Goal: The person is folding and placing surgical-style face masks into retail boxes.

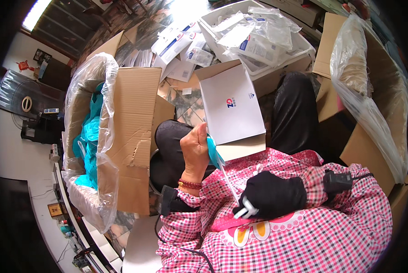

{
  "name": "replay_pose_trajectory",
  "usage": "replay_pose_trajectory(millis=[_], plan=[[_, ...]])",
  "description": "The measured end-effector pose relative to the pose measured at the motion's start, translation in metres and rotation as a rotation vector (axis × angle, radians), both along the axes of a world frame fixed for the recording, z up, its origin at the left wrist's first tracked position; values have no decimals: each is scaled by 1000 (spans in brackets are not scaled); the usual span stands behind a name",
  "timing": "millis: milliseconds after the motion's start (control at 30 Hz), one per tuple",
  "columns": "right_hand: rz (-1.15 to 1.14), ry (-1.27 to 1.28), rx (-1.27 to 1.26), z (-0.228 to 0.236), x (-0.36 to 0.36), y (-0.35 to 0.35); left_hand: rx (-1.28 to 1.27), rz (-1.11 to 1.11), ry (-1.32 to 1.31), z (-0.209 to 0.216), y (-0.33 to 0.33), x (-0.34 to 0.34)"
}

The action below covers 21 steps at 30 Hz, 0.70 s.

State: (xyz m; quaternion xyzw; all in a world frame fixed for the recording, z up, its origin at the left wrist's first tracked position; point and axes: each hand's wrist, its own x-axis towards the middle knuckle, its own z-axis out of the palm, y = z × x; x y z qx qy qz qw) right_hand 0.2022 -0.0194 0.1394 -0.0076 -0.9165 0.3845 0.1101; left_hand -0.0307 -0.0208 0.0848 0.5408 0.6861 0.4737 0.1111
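Note:
My left hand (195,149), bare with a dark red beaded bracelet, is closed around a folded teal fabric piece (213,152) beside a white cardboard box. From the fabric a thin white cord (229,183) runs taut down to my right hand (271,195), which wears a black glove and is closed on the cord's end. White loops of the cord stick out past the gloved fingers, slightly blurred. The white box (229,103) lies between my knees, just beyond my left hand. How much fabric lies inside my left fist is hidden.
On the left stands a plastic-lined carton (133,132) with more teal fabric (92,132) in it. A white bin (208,29) of clear packets is ahead, beside scattered white boxes (170,48). Another lined carton (349,148) stands right, and a fan (26,103) far left.

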Motion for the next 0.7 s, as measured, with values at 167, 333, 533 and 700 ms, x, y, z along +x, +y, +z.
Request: replay_pose_trajectory(millis=[167, 333, 533, 700], plan=[[-750, 271, -1018, -28, -13, 53, -82, -291, -357, 15, -20, 10], [-595, 528, -1202, -26, -29, 69, -71, -353, -334, 19, -25, 40], [-640, 541, -1519, -19, -24, 50, 45, -147, -415, 13, -27, 51], [-749, 373, -1551, -3, -14, 33, -37, -144, -110, 4, -29, 37]])
